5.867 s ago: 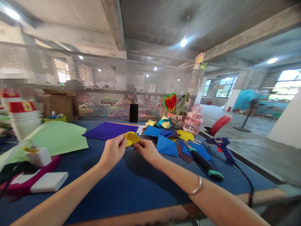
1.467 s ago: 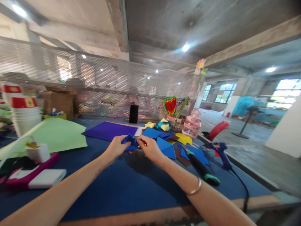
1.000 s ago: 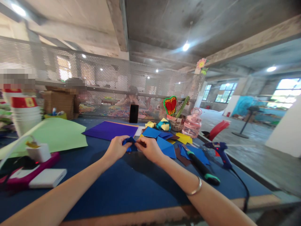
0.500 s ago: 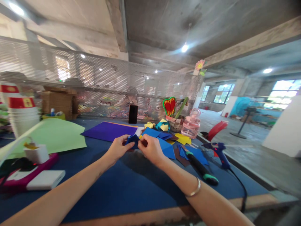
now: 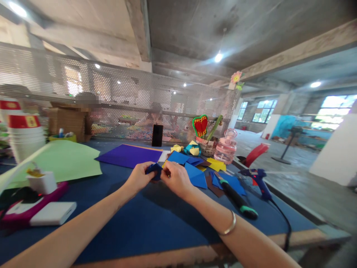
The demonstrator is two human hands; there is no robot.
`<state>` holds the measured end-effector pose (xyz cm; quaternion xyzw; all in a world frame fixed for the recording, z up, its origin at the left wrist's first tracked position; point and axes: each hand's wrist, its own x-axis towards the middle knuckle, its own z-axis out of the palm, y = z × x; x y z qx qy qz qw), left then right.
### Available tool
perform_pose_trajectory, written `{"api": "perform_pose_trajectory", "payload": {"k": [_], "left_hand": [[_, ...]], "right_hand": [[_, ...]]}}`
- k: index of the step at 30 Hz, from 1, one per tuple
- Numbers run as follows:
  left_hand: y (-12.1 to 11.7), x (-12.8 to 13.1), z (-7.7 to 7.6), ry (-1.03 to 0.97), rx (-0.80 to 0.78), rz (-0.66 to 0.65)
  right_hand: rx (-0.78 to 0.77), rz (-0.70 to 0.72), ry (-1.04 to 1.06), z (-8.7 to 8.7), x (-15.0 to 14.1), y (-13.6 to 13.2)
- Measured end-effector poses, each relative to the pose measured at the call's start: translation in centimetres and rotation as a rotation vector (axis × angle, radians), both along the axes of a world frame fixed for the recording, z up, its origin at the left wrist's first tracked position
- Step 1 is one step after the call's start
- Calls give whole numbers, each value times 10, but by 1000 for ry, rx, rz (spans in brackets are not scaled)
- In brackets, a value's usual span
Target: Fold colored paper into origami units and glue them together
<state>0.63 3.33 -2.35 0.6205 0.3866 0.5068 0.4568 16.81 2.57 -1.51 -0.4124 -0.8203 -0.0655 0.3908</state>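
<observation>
A small folded piece of dark blue paper [image 5: 154, 171] is held up between both hands over the table. My left hand [image 5: 140, 176] grips it from the left, thumb on its near face. The fingers of my right hand [image 5: 176, 178] are pinched at the paper's right edge; the fingertips are partly hidden. Just beyond lie blue paper pieces [image 5: 195, 175] and yellow paper pieces [image 5: 216, 164]. A yellow folded paper shape [image 5: 176, 148] and a teal and yellow one [image 5: 193, 149] sit further back.
On the right lie a black-and-green handled tool [image 5: 238, 199] and a blue glue gun [image 5: 260, 182] with its cord. A pink bottle [image 5: 225, 147] stands behind. Purple paper [image 5: 129, 155], light green paper [image 5: 64, 160], a power strip [image 5: 21, 212] and stacked cups [image 5: 25, 136] are leftward.
The blue paper has turned and shifted slightly left in my hands. My right hand has moved a little left with it, still pinched at its edge.
</observation>
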Motion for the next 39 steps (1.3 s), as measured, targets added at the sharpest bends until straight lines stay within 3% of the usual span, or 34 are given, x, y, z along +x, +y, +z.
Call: {"api": "perform_pose_trajectory", "payload": {"k": [10, 15, 26, 31, 34, 35, 37, 39], "left_hand": [[7, -7, 3, -46, 1, 93], [3, -7, 7, -50, -67, 74], [-1, -4, 7, 18, -143, 34], [-3, -7, 9, 16, -164, 40], [-3, -8, 10, 49, -188, 25], [-4, -8, 10, 61, -200, 27], [-5, -7, 12, 71, -224, 37], [-7, -6, 15, 56, -245, 50]], "right_hand": [[-43, 60, 35, 6, 8, 3], [-73, 17, 122, 8, 12, 8], [-103, 78, 128, 3, 10, 10], [-71, 49, 121, 24, 19, 3], [-50, -83, 110, 45, 51, -14], [-55, -193, 74, 51, 67, -23], [-104, -551, -35, 60, 110, -43], [-155, -747, -39, 63, 162, -62]]}}
